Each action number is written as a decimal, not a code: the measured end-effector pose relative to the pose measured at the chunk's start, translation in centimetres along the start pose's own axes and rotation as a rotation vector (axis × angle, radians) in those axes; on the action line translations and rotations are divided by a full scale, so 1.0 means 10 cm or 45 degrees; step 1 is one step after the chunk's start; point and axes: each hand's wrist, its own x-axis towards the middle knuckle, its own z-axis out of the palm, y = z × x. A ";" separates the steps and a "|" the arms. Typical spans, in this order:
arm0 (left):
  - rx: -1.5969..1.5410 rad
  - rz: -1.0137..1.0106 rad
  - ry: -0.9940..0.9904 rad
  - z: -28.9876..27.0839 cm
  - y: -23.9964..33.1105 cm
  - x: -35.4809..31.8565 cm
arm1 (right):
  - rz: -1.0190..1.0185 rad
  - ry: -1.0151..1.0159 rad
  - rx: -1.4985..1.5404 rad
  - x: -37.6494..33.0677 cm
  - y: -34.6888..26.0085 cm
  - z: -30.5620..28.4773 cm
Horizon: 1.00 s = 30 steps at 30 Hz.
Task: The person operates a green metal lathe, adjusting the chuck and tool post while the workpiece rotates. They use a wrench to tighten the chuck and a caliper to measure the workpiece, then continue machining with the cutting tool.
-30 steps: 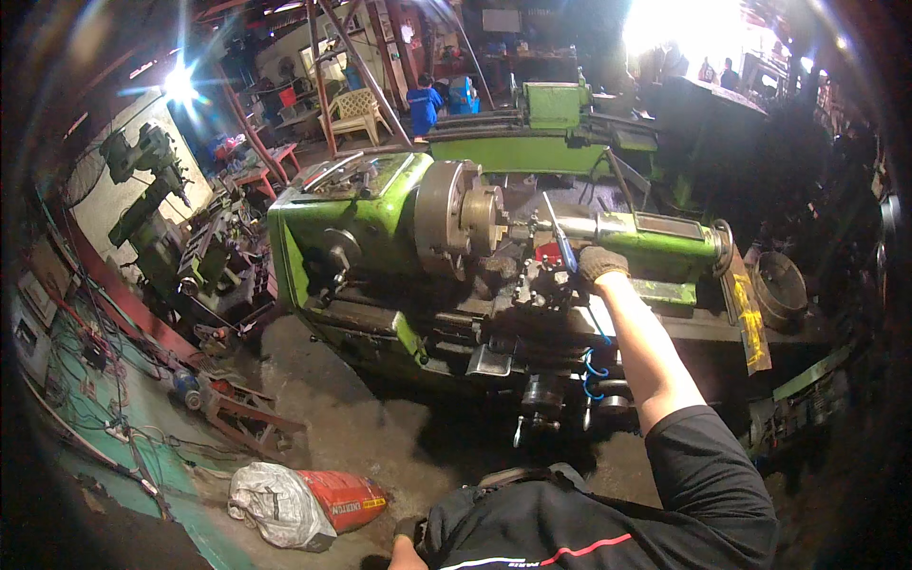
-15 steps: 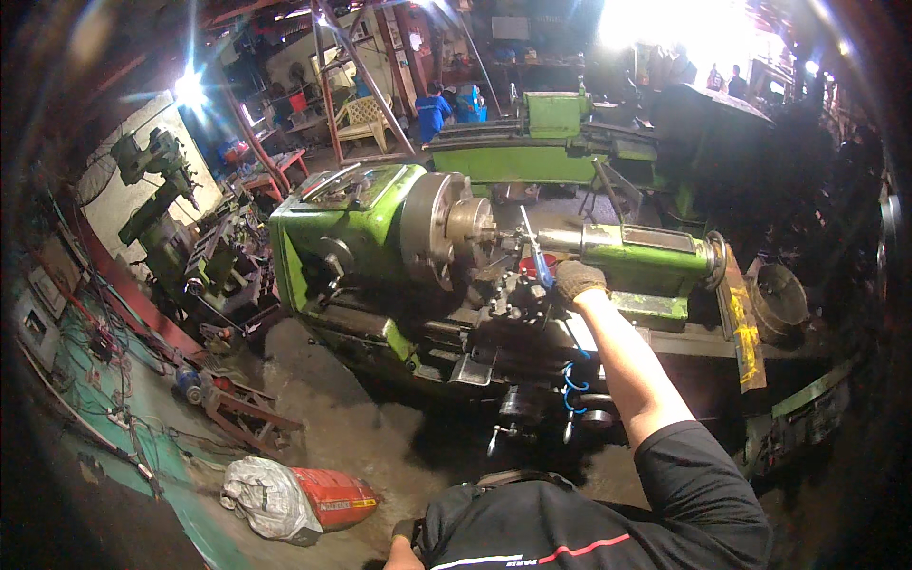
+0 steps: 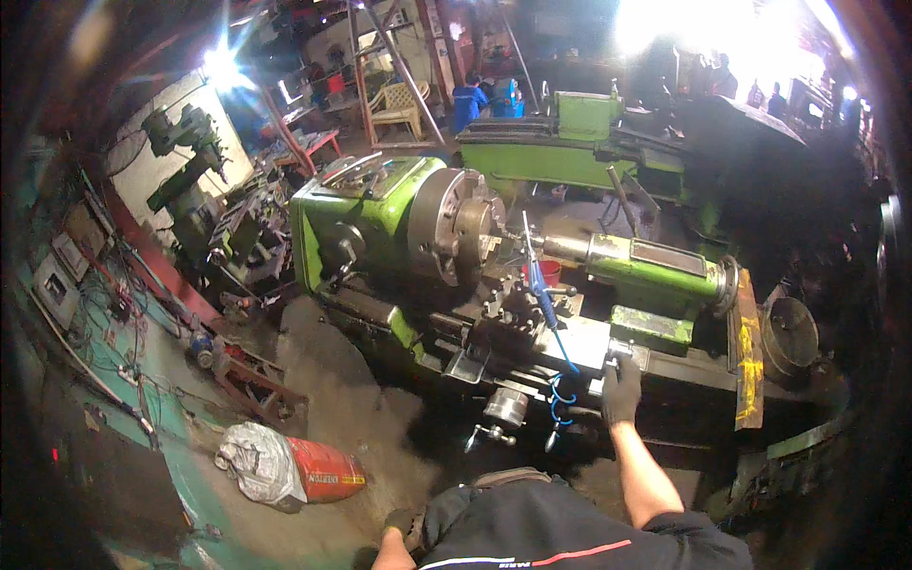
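Observation:
A green lathe (image 3: 356, 223) stands before me, with a large chuck (image 3: 446, 228) at its headstock and a tailstock (image 3: 655, 266) to the right. My right hand (image 3: 622, 391), in a dark glove, is at the right end of the carriage. Its fingers close around a small metal part there, mostly hidden by the glove. A blue air blow gun (image 3: 540, 288) with a thin metal nozzle rests upright by the tool post (image 3: 508, 302); its coiled blue hose (image 3: 560, 389) hangs down the carriage front. My left hand (image 3: 404, 521), also gloved, is low beside my body, its fingers hidden.
Crank handles (image 3: 489, 435) stick out from the carriage front. A red container (image 3: 543, 274) sits behind the tool post. On the floor at left lie a red and white sack (image 3: 294, 465) and a metal frame (image 3: 256, 385). A second green lathe (image 3: 541, 166) and a person in blue (image 3: 468, 103) are beyond.
My right hand has moved from beside the air blow gun down and right to the carriage's right end. The blow gun stays by the tool post. The whole view has shifted slightly.

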 end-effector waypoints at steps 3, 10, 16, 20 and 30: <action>-0.083 -0.110 -0.107 0.19 0.00 -0.09 | 0.214 0.003 -0.305 -0.95 1.06 -0.41; -0.063 -0.150 -0.292 0.12 0.08 -0.04 | 1.269 -1.321 -0.885 -2.71 2.70 -1.73; 0.238 0.206 -0.240 -0.46 0.38 0.58 | 1.656 -0.864 -0.639 -2.94 2.94 -1.71; 0.631 0.604 -0.191 -0.98 0.77 1.05 | 1.701 -0.528 -0.390 -2.97 3.15 -1.31; 0.782 0.860 -0.337 -1.80 1.07 1.70 | 1.285 -0.501 -0.085 -2.52 1.61 0.05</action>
